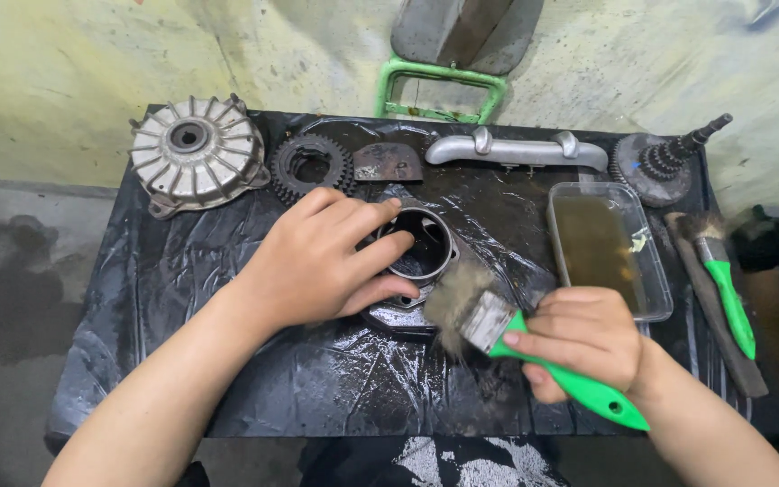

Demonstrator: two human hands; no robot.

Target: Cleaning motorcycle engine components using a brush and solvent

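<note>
At frame centre, the metal ring part point(421, 261) is lying on black plastic sheet point(182, 289); it looks heavy, rigid, oil-slick, best gripped by its rim. The left hand point(317, 261) is clamping it; the right hand point(583, 338) is gripping a green-handled brush point(489, 320).

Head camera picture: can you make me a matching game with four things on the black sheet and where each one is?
Things:
1. finned round cover
2. clear tray of brown liquid
3. green-handled brush with pale bristles
4. metal ring part

Places:
A. under the left hand
B. far left corner of the black sheet
C. in the right hand
D. right of the middle, beside a spare brush

Pairs: 1-B, 2-D, 3-C, 4-A
</note>
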